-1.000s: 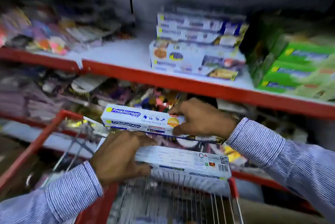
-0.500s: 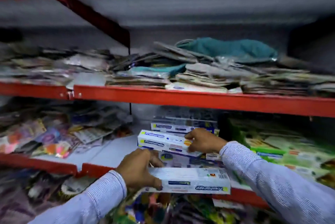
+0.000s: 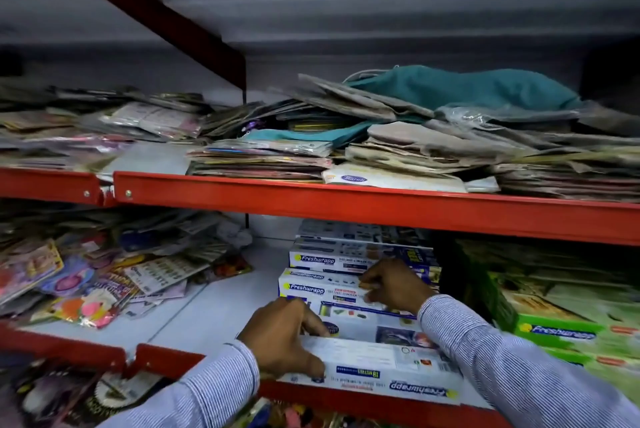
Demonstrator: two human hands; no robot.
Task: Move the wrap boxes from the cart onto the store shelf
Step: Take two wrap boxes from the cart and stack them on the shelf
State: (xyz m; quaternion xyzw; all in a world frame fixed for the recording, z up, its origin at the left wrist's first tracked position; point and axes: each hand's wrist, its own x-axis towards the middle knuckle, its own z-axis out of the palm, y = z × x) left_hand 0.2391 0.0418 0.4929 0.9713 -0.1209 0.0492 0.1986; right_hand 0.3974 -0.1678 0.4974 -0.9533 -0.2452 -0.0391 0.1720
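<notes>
Since the earlier frames both hands have come up from the cart to the middle shelf (image 3: 214, 306); the upper box, previously carried in the air, now lies on the white stack. Left to right: loose colourful packets (image 3: 86, 282) heaped on the left part of the shelf; bare white shelf board beside them; then the white stack (image 3: 346, 261) of Freshwrapp boxes, at least four layers visible, exact count unclear where the rear ones blur. Left hand (image 3: 280, 337) grips the left end of the near wrap box (image 3: 388, 368), thumb on the front face, fingers over the top; this box sits at the shelf's front lip, printing upside down, in front of the stack. Right hand (image 3: 391, 284) rests on the placed wrap box (image 3: 318, 287), fingers curled on its right end; whether it clasps or only presses, cannot tell. Right of the stack: green Freshwrapp boxes (image 3: 554, 334), count unclear, blurred. Both sleeves are blue striped. Shelving has red steel edges and white boards. Upper shelf (image 3: 346, 200) carries flat stacks of paper bags (image 3: 415, 143) and a teal cloth (image 3: 467, 88).
</notes>
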